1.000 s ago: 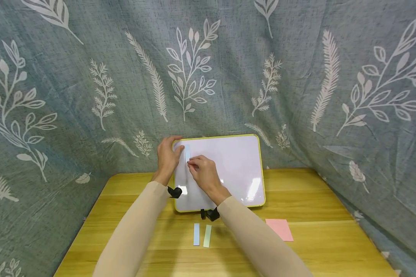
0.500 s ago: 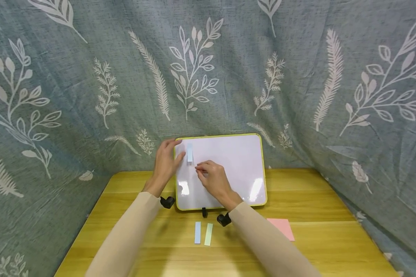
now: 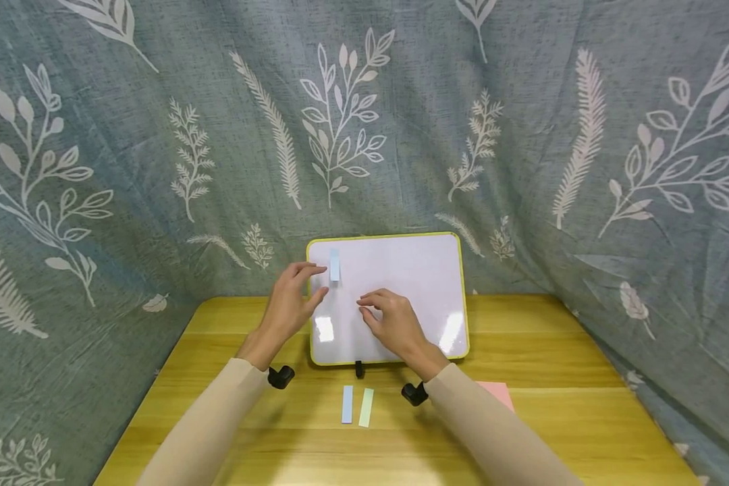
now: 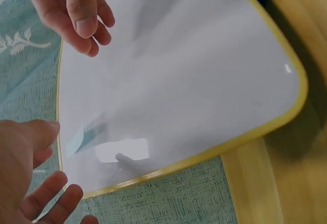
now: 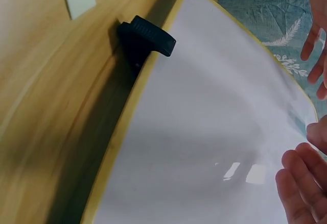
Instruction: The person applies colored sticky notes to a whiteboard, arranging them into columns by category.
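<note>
Though a pink sheet [image 3: 498, 393] shows at R on the wooden table [image 3: 534, 344], the R sleeve [image 3: 492, 425] covers a good part of it; full outline can't be made out. L hand [image 3: 287, 304] is relaxed, fingers extended, thumb apart, nothing held; fingertips just beside the lt blue strip [image 3: 335, 264], contact hard to judge. R hand [image 3: 396, 322] is in front of the whiteboard [image 3: 419, 277], approx. mid-board, fingers loosely bent w/ a gap to the thumb, nothing held. Strip's up on the board nr the upper L corner, approx. vertical; lower end seems to stand off the surface, shadow by it. R wrist view gives only a blurry bluish patch of it, partly hidden behind the R hand. Both hands are cropped in the wrist views.

Black support [image 3: 359, 368] is at the board's bottom edge, mostly hidden in head view; R wrist view shows it hooked over the yellow rim. Below, on the table, a blue strip [image 3: 347, 404] & a green strip [image 3: 366, 408] lie side by side, apart; R wrist view cuts both off. Glare washes out the board's lower corners.
</note>
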`<state>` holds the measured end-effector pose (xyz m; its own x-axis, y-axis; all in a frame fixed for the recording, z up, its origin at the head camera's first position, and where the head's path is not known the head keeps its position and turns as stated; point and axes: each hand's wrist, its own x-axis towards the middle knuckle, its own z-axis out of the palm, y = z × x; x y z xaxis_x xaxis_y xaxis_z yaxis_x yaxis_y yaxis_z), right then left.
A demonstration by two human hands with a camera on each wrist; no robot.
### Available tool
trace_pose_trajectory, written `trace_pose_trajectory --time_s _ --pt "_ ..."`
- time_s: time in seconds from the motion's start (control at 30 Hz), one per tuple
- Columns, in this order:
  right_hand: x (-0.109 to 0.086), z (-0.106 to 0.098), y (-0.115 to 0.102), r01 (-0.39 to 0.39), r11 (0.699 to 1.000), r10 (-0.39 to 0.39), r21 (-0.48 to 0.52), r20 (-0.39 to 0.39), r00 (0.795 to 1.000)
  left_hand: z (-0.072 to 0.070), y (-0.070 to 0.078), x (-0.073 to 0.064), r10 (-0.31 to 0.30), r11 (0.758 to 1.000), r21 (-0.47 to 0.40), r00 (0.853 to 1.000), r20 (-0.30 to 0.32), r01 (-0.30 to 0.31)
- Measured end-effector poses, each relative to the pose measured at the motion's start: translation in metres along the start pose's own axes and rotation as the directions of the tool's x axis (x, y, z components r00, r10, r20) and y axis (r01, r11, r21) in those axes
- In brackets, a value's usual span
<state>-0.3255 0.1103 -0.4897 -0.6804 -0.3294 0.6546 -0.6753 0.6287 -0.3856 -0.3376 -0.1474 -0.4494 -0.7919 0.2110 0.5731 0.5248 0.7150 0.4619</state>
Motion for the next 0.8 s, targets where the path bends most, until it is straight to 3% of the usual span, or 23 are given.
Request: trace_pose_trajectory --time_s 0.27,0.57,0.8 --pt "-0.013 -0.009 -0.004 0.048 0.999 -0.048 0.001 0.025 0.999 0.004 0.008 -0.023 0.099 0.995 0.024 0.993 0.068 -0.101" --pt "-0.028 -0.009 -0.014 0.078 0.997 -0.075 -0.024 0.111 0.991 0.012 0.012 -0.049 0.215 0.975 0.018 0.963 0.162 -0.221" --pt "-0.043 -0.006 -0.019 0.084 0.996 -0.076 -0.038 0.181 0.981 0.018 0.013 -0.07 0.218 0.973 0.014 0.942 0.254 -0.229"
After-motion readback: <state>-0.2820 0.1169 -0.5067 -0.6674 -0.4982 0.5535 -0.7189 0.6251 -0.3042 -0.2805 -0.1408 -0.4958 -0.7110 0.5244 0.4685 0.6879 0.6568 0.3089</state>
